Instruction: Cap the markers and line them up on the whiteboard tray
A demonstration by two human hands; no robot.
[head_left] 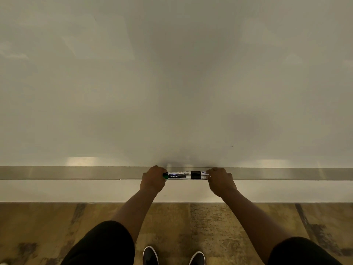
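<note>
Two white-barrelled markers lie side by side along the metal whiteboard tray (76, 173). The rear marker (179, 172) has a black cap toward the right. The front marker (178, 176), labelled camlin, shows a green end at the left and a black cap toward the right. My left hand (152, 180) is closed around the left ends of the markers. My right hand (219, 181) is closed around their right ends. The tips under both hands are hidden.
The blank whiteboard (172, 83) fills the view above the tray. Below the tray a white wall band (76, 191) meets a patterned brown floor (191, 222). My black shoes (150, 255) stand below the hands.
</note>
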